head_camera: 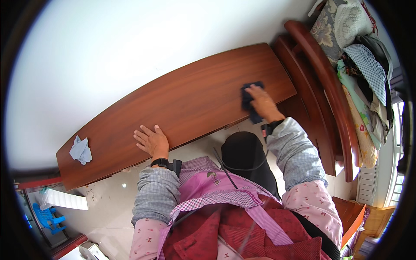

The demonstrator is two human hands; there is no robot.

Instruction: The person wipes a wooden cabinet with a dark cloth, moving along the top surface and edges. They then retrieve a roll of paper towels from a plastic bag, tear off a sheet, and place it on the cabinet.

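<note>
A long reddish-brown wooden board (pixel 195 100) stretches along the white wall in front of me. My right hand (pixel 262 103) presses a dark cloth (pixel 247 99) onto the board's right part, and part of the cloth hangs over the near edge; hand and cloth are slightly blurred. My left hand (pixel 152 140) lies palm down on the board near its front edge, fingers spread, holding nothing. On the board's left end lies a crumpled light blue cloth (pixel 80 150), apart from both hands.
A dark wooden headboard or frame (pixel 325 84) with a curved rail stands at the right, with piled clothes and fabrics (pixel 367 71) beyond it. At lower left are a blue plastic chair (pixel 48 217) and a white package (pixel 66 199). My knee is below the board's near edge.
</note>
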